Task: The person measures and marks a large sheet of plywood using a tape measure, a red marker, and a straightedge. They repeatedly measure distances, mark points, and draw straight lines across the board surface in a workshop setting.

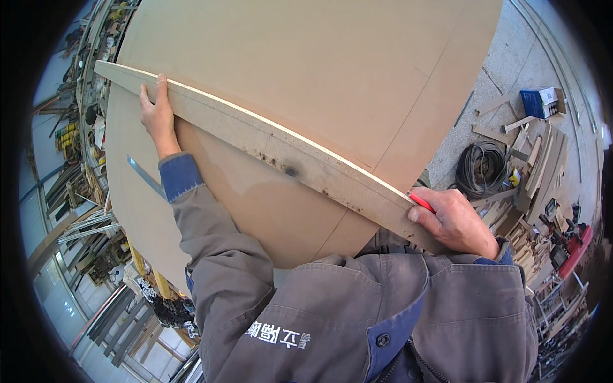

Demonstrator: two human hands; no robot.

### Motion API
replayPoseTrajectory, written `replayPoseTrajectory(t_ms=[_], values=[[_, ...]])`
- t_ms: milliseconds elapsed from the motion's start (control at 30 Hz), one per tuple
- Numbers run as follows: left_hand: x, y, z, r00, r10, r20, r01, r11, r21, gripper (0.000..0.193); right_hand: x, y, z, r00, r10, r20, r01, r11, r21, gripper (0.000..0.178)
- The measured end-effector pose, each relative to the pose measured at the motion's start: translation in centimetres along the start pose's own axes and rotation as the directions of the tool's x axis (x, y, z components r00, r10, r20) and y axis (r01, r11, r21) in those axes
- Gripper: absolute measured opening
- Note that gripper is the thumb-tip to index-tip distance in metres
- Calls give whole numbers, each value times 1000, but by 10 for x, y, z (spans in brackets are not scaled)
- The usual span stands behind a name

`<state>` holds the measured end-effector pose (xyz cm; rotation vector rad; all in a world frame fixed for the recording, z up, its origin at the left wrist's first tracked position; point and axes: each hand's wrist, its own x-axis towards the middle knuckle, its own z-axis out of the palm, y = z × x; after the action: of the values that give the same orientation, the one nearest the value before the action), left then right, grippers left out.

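Observation:
A long wooden straightedge, brown-faced with a pale edge and dark stains, lies slantwise across a large brown board. My left hand rests on its far left part, thumb and forefinger stretched out and apart; the other fingers are hard to see. At the near right end, my right hand is closed around a red pencil. The pencil's end is beside the pale edge of the straightedge, and the thumb lies over the wood. Whether the tip touches the board cannot be made out. A thin dark line runs across the board, passing under the straightedge.
A flat metal strip lies on the board beside my left sleeve. On the floor at right are a coil of black cable, a blue and white box and wood offcuts. Stacked lengths of material line the left side.

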<state>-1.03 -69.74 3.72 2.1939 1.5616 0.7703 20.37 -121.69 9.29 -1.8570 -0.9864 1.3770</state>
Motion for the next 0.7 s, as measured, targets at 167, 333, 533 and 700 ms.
replayPoseTrajectory(t_ms=[167,333,533,700], values=[[1,-1,-4,1000,15,-19,-14,999,52,102,2,0,-5,1000,9,14,-8,1000,-25,26],[2,1,2,1000,4,-10,-4,999,48,102,4,-2,-7,1000,10,24,-9,999,-42,25],[3,-4,1,1000,2,-16,-1,998,66,102,5,-1,-9,999,-1,44,4,998,-57,26],[1,2,-2,1000,1,-10,0,997,73,103,6,-1,-13,997,22,71,-19,999,-42,28]])
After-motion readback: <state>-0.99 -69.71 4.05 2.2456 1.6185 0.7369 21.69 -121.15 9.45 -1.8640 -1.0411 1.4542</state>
